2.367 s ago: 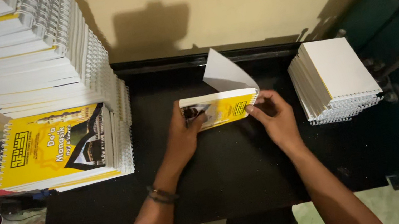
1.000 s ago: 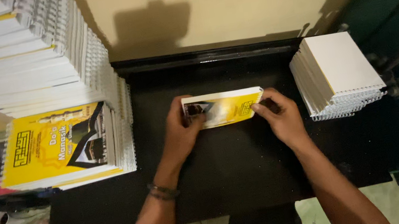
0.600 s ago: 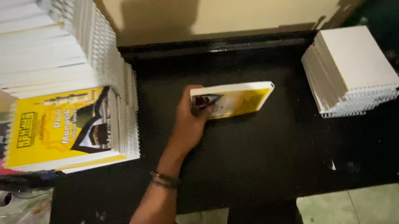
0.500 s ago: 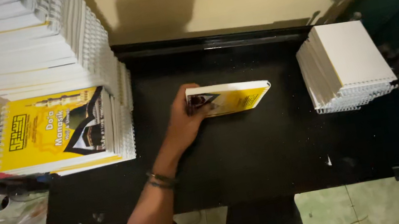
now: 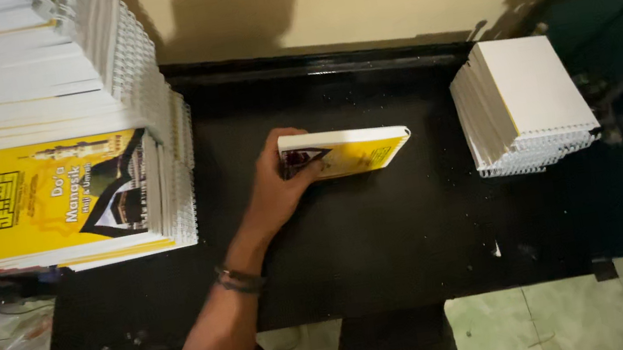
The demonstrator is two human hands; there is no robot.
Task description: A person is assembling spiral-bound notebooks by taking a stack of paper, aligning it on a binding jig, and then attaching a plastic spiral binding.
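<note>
My left hand (image 5: 278, 188) grips the left end of a thin yellow booklet (image 5: 358, 151) that lies on the black table (image 5: 388, 238), thumb on its cover. The booklet is closed, with a white edge along its top. My right hand is out of the picture. A bracelet sits on my left wrist.
A stack of spiral-bound yellow booklets (image 5: 66, 201) stands at the table's left, with taller white stacks (image 5: 19, 63) behind it. A stack of white spiral-bound booklets (image 5: 525, 104) sits at the right. A cream wall runs behind; tiled floor lies below.
The booklet's raised white page has been closed flat. My right hand let go and left the view. My left hand stays on the booklet's left end.
</note>
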